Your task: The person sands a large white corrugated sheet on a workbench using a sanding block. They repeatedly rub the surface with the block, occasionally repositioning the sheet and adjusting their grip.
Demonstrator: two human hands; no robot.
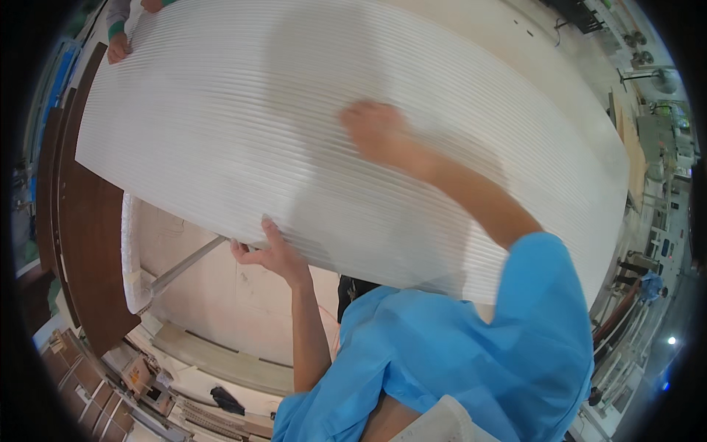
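A large white panel with fine parallel ribs [206, 140] spans the view in front of me. At its near edge my left hand [274, 256] grips the rim, thumb on the top face and some fingers hidden below. My right hand [372, 131] is over the middle of the panel, blurred by motion. Its fingers are smeared, and whether it touches the ribs is unclear. At the far left corner, another person's hand [118, 48] rests at the panel's edge, with a second hand [152, 5] partly in view.
Dark brown boards [92, 243] stand to the left of the panel. A metal bar [188, 265] and a white padded frame edge [129, 254] show below it. A black item [227, 400] lies at the lower left. A fan [664, 81] stands at the far right.
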